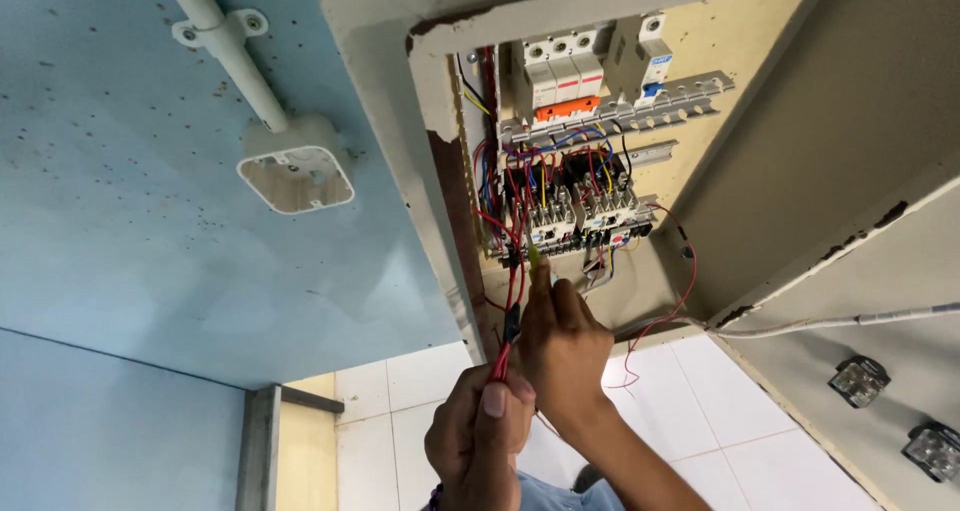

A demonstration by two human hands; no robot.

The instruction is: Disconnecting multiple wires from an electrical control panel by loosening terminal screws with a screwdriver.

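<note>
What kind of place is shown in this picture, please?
Probably a utility corner of a building, at a wall-mounted electrical panel. Inside sit circuit breakers and contactors with coloured wiring. A conduit pipe runs to a junction box on the blue wall; white tiles show nearby.

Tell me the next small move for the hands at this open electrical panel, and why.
Probably ease the right hand upward so the thin yellow-green tool tip seats on a terminal of the lower contactor block. The tip sits just under that block, while the left hand pinches the red wires taut below it, clear of the tool.
</note>
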